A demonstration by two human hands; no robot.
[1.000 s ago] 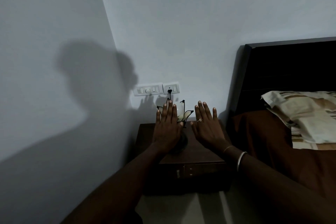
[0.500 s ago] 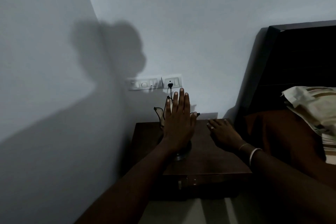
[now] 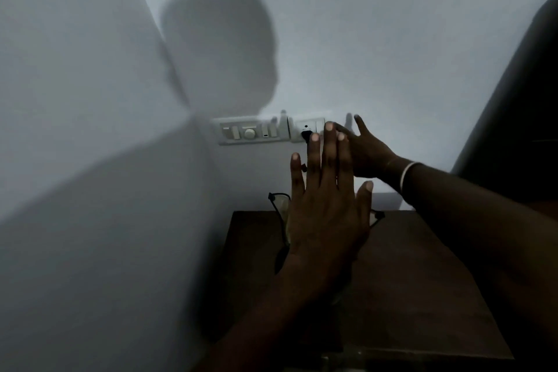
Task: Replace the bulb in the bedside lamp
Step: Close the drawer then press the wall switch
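The right hand has lifted off the bedside table to the wall socket plate, fingers loosely spread, holding nothing visible. The left hand, flat and open, hovers before the lamp, largely hiding it at the table's rear-left. A dark headboard crowds the right; grey walls meet in a shadowed corner at left.

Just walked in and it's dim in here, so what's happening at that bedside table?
A person is standing over the wooden bedside table. Their right hand reaches to the wall socket, where a black plug sits. The left hand, open and flat, hovers over the lamp, hiding most of it. Neither hand holds a bulb.
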